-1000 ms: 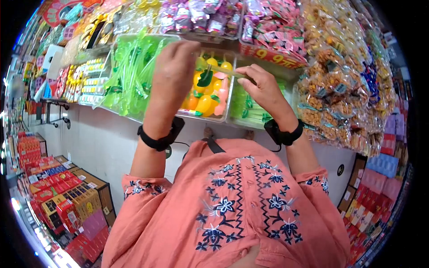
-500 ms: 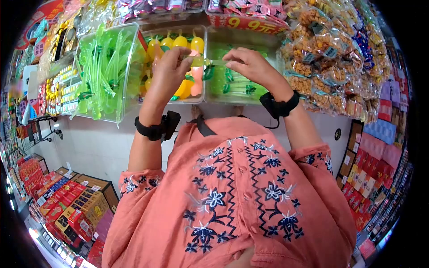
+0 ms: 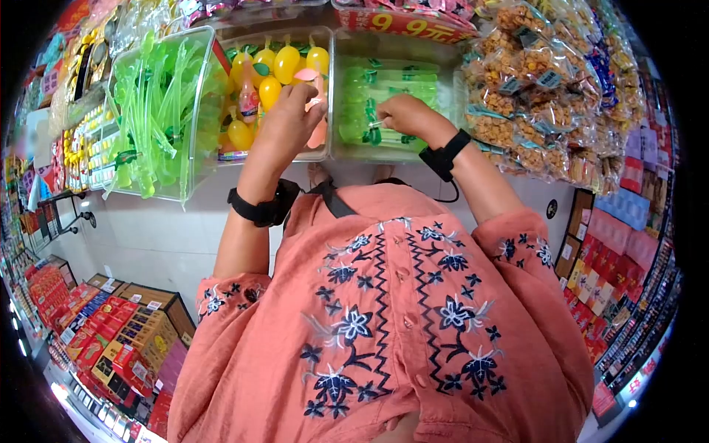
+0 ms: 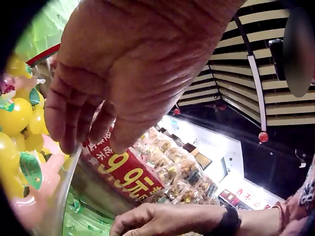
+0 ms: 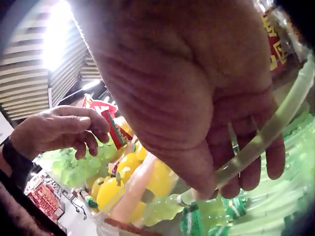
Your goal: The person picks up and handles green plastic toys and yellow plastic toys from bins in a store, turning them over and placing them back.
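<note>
a: what's nearest in the head view?

b: the coral embroidered blouse [image 3: 384, 310] is filling the lower centre, and both forearms are rising from it toward the upper middle of the frame.

a: and the right hand [image 3: 402, 114]?

b: it's hovering over the clear bin of green tubes [image 3: 391, 159], upper centre-right. in the right wrist view its fingers [image 5: 256, 172] are curling round a pale green jelly tube [image 5: 256, 147], grasping it near one end.

a: how is the tube lying?

b: its long axis is running from the upper right of that frame down to the lower middle, slanting into the bin, with the free end pointing toward the other hand.

a: the left hand [image 3: 295, 111]?

b: it's hanging just left of the right one, above the bin of yellow fruit-shaped bottles [image 3: 288, 63]. its fingers [image 4: 74, 118] are drooping loosely and gripping nothing, clear of the tube. the right hand is the nearer one.

a: farthest back?

b: bagged snacks [image 3: 532, 96] are stacking up at upper right, beside a red price sign [image 3: 402, 22].
</note>
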`<state>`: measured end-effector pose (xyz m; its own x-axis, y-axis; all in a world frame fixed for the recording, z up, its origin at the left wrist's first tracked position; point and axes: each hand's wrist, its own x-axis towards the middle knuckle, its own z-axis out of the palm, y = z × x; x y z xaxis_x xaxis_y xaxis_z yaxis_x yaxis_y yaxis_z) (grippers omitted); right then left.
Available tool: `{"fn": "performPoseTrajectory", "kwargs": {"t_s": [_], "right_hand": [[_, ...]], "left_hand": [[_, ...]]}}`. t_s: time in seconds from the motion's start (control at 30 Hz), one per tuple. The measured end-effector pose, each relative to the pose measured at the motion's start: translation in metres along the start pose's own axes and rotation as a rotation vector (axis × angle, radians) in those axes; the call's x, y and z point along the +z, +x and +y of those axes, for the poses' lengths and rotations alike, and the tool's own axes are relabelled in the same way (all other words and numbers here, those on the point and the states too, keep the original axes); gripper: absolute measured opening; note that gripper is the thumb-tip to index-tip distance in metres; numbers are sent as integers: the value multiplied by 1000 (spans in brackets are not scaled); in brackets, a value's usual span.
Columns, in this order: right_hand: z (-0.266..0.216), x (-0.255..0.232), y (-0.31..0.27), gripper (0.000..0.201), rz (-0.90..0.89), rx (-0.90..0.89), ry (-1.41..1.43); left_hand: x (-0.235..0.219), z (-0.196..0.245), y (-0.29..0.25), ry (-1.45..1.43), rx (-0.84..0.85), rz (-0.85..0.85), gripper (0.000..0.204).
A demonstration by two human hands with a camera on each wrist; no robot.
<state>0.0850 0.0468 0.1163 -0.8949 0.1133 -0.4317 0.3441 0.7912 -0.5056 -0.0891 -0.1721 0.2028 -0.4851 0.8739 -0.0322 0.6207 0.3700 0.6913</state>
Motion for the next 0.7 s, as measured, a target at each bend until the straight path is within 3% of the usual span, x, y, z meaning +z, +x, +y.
{"fn": "performPoseTrajectory", "kwargs": {"t_s": [0.2, 0.3, 0.4, 0.5, 0.7], "right_hand": [[20, 33, 16, 14, -27, -122, 85], [28, 45, 24, 13, -60, -102, 62], [33, 56, 33, 12, -153, -3, -71], [28, 59, 26, 10, -77, 77, -95], [0, 47, 20, 18, -309, 186, -267]], "left_hand": [[-1, -9, -13, -16, -37, -23, 34], [-2, -12, -19, -14, -22, -3, 34], [-4, -14, -22, -25, -19, 6, 34], [-3, -18, -24, -25, -32, 10, 34], [-6, -18, -27, 14, -69, -28, 34]]}}
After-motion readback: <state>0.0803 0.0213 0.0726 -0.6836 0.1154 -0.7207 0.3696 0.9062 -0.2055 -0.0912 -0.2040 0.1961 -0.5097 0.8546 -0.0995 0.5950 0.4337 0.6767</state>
